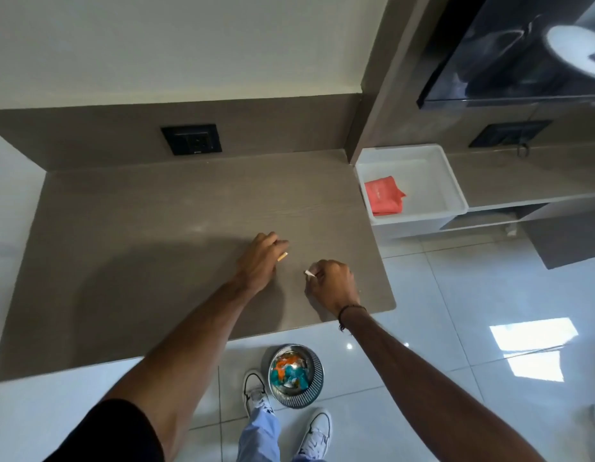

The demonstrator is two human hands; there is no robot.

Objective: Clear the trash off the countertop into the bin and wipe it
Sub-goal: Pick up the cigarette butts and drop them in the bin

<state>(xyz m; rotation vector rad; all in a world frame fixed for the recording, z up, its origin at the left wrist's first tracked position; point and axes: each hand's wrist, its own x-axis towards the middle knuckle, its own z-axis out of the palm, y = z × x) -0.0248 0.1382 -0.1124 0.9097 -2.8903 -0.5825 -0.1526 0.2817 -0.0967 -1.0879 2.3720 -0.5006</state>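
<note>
The grey-brown wood-grain bench [149, 235] spread out below you, its top bare apart from your two hands, with a black wall socket [191, 139] set in the upstand behind it. Past the bench's right end, a white plastic tub [449, 181] sat on a lower shelf, and a folded coral-pink cloth [384, 199] lay inside it against the left wall. On the tiled floor just in front of the bench edge, between your white shoes [254, 391], stood the round metal bin [296, 375], already holding crumpled orange, teal and white scraps. Your left hand [260, 260] rested knuckles-up on the bench, its fingers curled around a small tan, stub-like piece of trash [282, 257] that poked out at the fingertips. Your right hand [332, 281], with a dark cord bracelet [351, 311] on its wrist, sat just beside the left, closed in a pinch on a small white scrap [309, 273] that touched or nearly touched the bench surface; you could not tell which from this angle.
</note>
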